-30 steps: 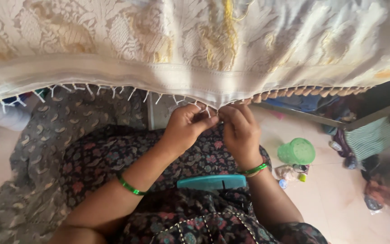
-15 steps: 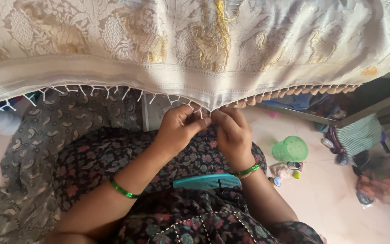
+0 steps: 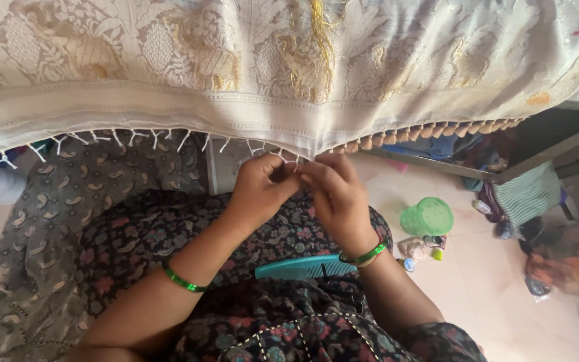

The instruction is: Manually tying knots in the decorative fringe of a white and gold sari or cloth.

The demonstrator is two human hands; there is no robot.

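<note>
A cream woven cloth with gold patterns [image 3: 289, 67] hangs across the top of the head view. Along its lower edge runs a fringe of short white threads on the left [image 3: 135, 139] and small tan tassels on the right [image 3: 430, 131]. My left hand [image 3: 259, 188] and my right hand [image 3: 333, 191] meet at the fringe in the middle, fingertips pinched together on a thread of the fringe. Each wrist wears a green bangle. A teal comb [image 3: 303, 268] lies on my lap, on the dark flowered dress.
A grey patterned cloth [image 3: 55, 201] spreads at the left. On the floor to the right stand a green plastic cup [image 3: 427, 217], small bottles [image 3: 423, 248], a striped cloth [image 3: 527, 194] and a heap of fabric. A metal frame edge [image 3: 544, 157] runs at the right.
The view has shifted slightly. Both hands stay at the fringe, fingers working closer together on the thread.
</note>
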